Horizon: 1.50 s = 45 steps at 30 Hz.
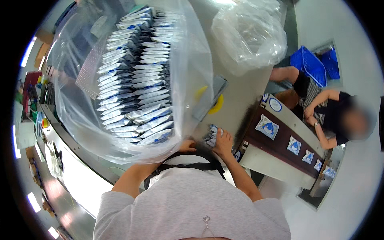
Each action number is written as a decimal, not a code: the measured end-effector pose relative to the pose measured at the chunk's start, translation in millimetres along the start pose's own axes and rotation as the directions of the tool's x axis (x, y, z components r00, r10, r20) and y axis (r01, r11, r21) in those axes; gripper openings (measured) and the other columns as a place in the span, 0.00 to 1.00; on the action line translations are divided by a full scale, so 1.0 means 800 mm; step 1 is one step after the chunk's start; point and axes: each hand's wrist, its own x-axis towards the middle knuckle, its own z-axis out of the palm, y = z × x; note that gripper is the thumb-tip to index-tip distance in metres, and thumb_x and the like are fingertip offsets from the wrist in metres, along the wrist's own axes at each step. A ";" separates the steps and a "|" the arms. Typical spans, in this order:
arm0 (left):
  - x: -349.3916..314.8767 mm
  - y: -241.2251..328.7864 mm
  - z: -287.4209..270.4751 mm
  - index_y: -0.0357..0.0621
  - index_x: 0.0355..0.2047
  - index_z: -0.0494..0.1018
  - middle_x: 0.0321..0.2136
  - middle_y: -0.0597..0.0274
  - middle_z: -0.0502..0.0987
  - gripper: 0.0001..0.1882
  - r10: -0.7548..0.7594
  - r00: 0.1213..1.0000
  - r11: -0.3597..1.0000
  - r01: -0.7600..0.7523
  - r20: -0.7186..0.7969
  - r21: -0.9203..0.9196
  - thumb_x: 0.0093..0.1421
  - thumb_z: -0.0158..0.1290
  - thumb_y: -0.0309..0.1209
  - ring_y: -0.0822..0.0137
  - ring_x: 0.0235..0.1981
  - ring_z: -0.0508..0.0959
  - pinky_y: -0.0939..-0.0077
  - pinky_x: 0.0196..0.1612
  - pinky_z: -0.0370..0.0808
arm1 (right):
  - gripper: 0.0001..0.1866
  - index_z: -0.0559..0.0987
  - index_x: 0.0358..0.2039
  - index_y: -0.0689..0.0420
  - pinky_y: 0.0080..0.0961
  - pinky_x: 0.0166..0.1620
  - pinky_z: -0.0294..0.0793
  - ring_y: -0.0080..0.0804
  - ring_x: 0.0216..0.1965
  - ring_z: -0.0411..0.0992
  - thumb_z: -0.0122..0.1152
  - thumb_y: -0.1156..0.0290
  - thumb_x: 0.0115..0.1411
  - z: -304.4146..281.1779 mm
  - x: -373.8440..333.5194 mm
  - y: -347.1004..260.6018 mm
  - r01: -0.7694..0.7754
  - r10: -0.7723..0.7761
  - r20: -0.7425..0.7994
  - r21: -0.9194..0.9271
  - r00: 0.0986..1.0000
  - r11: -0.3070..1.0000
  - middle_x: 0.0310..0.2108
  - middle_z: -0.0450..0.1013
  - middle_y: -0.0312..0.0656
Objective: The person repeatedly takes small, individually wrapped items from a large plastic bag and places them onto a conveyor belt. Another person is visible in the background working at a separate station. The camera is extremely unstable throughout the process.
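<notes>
My right hand [224,144] is closed on a small stack of silver and blue pouches [211,136], standing them on edge on the grey table [240,92]. My left hand [187,146] rests at the near edge of a large clear plastic bag [192,72], fingers curled against it; what it grips is hidden. Inside the bag lie two long rows of silver pouches [132,88], packed on edge.
A second, crumpled clear bag [248,36] sits at the far right of the table. A conveyor belt [284,148] on the right carries several pouches. Another person [332,116] sits beyond it, near blue crates [314,64]. A yellow disc [218,105] lies by the bag.
</notes>
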 end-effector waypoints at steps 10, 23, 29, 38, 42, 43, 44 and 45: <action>-0.126 -0.097 0.012 0.35 0.44 0.70 0.38 0.46 0.72 0.22 -0.185 0.935 0.968 0.227 -0.304 0.110 0.59 0.54 0.42 0.53 0.39 0.71 0.63 0.45 0.68 | 0.31 0.71 0.49 0.65 0.30 0.42 0.75 0.32 0.38 0.73 0.69 0.74 0.42 -0.282 0.087 0.012 0.081 0.042 -0.086 0.991 0.995 0.110 0.40 0.73 0.43; -0.051 -0.069 -0.039 0.34 0.48 0.67 0.48 0.41 0.63 0.25 -0.071 0.938 0.984 0.123 -0.338 0.133 0.60 0.53 0.43 0.49 0.49 0.63 0.61 0.52 0.62 | 0.46 0.56 0.62 0.59 0.54 0.57 0.57 0.51 0.57 0.60 0.50 0.36 0.54 -0.243 0.221 -0.306 0.741 -0.733 0.128 -0.036 0.669 0.670 0.55 0.60 0.59; -0.056 -0.078 -0.025 0.34 0.50 0.65 0.52 0.38 0.59 0.26 -0.060 0.954 0.979 0.113 -0.292 0.170 0.60 0.52 0.44 0.47 0.54 0.60 0.60 0.55 0.60 | 0.26 0.64 0.57 0.56 0.41 0.58 0.59 0.45 0.56 0.63 0.47 0.54 0.64 -0.296 0.208 -0.255 0.765 -0.617 -0.472 0.239 0.630 0.598 0.54 0.64 0.50; -0.070 -0.121 -0.011 0.34 0.52 0.63 0.58 0.34 0.53 0.28 0.009 0.992 0.916 0.044 -0.130 0.400 0.61 0.52 0.44 0.45 0.60 0.55 0.59 0.60 0.56 | 0.16 0.73 0.38 0.61 0.43 0.44 0.68 0.52 0.41 0.70 0.47 0.60 0.63 -0.043 0.092 -0.012 -0.113 0.107 0.037 0.408 0.994 0.906 0.37 0.72 0.55; -0.034 -0.183 0.021 0.34 0.53 0.62 0.61 0.33 0.50 0.29 0.267 0.950 0.723 -0.087 -0.161 0.685 0.61 0.51 0.45 0.43 0.63 0.52 0.58 0.63 0.55 | 0.18 0.74 0.36 0.61 0.45 0.47 0.69 0.52 0.41 0.70 0.49 0.58 0.61 0.045 -0.019 -0.018 -0.141 0.052 0.280 0.307 0.959 0.941 0.37 0.72 0.54; -0.030 -0.204 0.037 0.34 0.53 0.62 0.62 0.32 0.50 0.29 0.282 0.941 0.708 -0.073 -0.186 0.703 0.61 0.51 0.45 0.43 0.64 0.52 0.58 0.63 0.54 | 0.18 0.75 0.36 0.61 0.45 0.47 0.69 0.52 0.41 0.70 0.50 0.58 0.60 0.067 -0.030 -0.024 -0.071 0.027 0.148 0.299 0.989 0.952 0.37 0.72 0.54; -0.002 -0.197 0.036 0.34 0.54 0.61 0.62 0.32 0.49 0.30 0.339 0.933 0.666 -0.147 -0.121 0.731 0.61 0.51 0.45 0.43 0.65 0.51 0.58 0.64 0.54 | 0.18 0.75 0.36 0.61 0.44 0.47 0.69 0.52 0.41 0.71 0.50 0.57 0.60 0.079 -0.051 -0.014 -0.096 0.095 0.019 0.287 0.995 0.953 0.37 0.72 0.54; -0.013 -0.178 0.029 0.34 0.56 0.59 0.63 0.31 0.43 0.31 0.198 0.977 0.808 -0.119 -0.076 0.577 0.62 0.51 0.45 0.41 0.65 0.46 0.57 0.65 0.50 | 0.17 0.75 0.36 0.61 0.44 0.47 0.70 0.52 0.40 0.71 0.51 0.58 0.59 0.098 -0.043 -0.014 -0.053 0.046 0.029 0.304 0.999 0.951 0.36 0.72 0.54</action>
